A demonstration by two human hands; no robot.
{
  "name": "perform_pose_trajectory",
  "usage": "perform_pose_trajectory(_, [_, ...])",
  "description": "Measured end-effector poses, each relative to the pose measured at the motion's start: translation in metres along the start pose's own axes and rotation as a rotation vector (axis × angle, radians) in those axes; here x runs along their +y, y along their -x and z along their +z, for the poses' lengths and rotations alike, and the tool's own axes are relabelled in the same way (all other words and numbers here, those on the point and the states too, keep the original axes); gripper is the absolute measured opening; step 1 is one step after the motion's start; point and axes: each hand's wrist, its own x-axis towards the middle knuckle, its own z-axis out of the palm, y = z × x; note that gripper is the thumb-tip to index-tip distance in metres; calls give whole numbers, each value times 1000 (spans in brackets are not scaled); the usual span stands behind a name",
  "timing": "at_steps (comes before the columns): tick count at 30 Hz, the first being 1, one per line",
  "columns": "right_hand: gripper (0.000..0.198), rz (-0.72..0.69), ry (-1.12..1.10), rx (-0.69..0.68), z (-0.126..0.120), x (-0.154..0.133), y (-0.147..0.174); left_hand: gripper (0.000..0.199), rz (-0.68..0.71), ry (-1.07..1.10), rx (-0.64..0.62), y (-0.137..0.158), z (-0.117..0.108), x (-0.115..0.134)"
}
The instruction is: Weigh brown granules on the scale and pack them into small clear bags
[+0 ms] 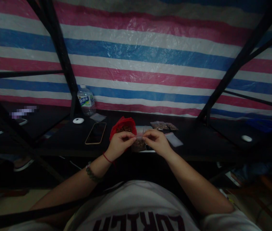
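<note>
Between my two hands is a small clear zip bag [138, 145] with brown bits in its lower part. The fingertips of my left hand [122, 141] pinch the left end of its top strip. My right hand [155, 141] pinches the same strip from the right. Just behind my left hand, a red plastic bag [126, 122] stands open with brown pieces inside. Two filled zip bags [163, 125] lie beyond my right hand, and a flat, empty-looking zip bag [173, 139] is beside it. Part of a pale flat item shows behind the bag I hold.
A phone [95, 133] lies left on the dark table [198, 144]. Past it are a white oval object [78, 120], a plastic bottle [86, 101] and a stack of clear bags [98, 117]. Black metal posts [65, 61] frame both sides before a striped sheet [145, 51].
</note>
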Motion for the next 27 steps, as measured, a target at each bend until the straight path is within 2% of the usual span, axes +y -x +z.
perform_pose_trajectory(20, [7, 21, -15, -43, 12, -1, 6, 13, 106, -158, -80, 5, 6, -2])
perform_pose_trajectory(27, [10, -9, 48, -41, 4, -2, 2, 12, 143, -206, -101, 1, -1, 1])
